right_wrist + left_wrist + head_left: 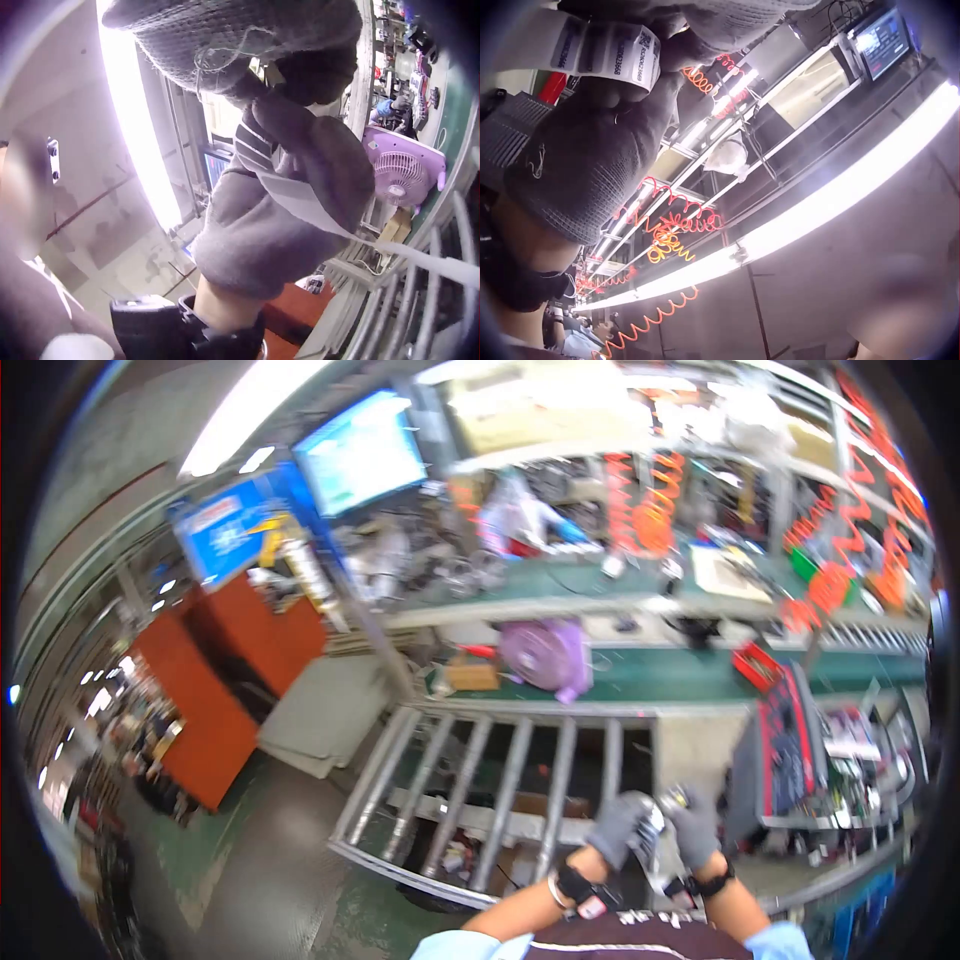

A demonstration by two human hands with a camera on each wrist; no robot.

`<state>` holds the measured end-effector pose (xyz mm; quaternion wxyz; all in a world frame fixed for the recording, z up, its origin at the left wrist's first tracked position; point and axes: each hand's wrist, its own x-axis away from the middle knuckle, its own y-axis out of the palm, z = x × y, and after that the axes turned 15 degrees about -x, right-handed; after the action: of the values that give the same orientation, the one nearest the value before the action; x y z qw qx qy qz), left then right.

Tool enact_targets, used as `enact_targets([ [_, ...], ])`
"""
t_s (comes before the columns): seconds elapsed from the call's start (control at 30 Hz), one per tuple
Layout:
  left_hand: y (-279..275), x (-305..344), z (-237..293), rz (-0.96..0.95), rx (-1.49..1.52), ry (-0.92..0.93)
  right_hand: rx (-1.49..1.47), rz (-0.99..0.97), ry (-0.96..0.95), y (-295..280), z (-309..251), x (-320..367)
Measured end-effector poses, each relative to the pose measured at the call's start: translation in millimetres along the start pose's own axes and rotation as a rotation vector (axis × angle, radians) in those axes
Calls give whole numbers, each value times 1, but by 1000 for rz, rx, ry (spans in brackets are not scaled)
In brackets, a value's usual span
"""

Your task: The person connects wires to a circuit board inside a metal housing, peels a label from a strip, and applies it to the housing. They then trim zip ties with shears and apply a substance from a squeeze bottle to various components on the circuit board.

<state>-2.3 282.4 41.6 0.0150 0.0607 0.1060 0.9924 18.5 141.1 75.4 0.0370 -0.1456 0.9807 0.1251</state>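
Both hands wear grey knit gloves and meet in front of the body in the head view. My left hand [618,830] grips a white label strip [296,196], whose free length hangs down past the fingers. Printed barcode labels show on the label strip [604,49] in the left wrist view, where it overlaps the right glove. My right hand [693,830] is close beside the left with its fingers curled. At its fingertips a small metal part [679,797] with a yellowish tint shows, mostly hidden by the gloves.
A roller conveyor [515,800] lies to the left of the hands. At the right stands a grey and red bin [785,745] beside assorted parts. Behind are a purple fan [545,658], a small red box [757,666] and a bench shelf [580,585] with coiled orange hoses [655,505] hanging over it.
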Motion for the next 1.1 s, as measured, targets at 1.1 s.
enact_targets([
  [1.1, 22, 17, 27, -39, -256, 134, -272, -71, 103, -42, -24, 25],
])
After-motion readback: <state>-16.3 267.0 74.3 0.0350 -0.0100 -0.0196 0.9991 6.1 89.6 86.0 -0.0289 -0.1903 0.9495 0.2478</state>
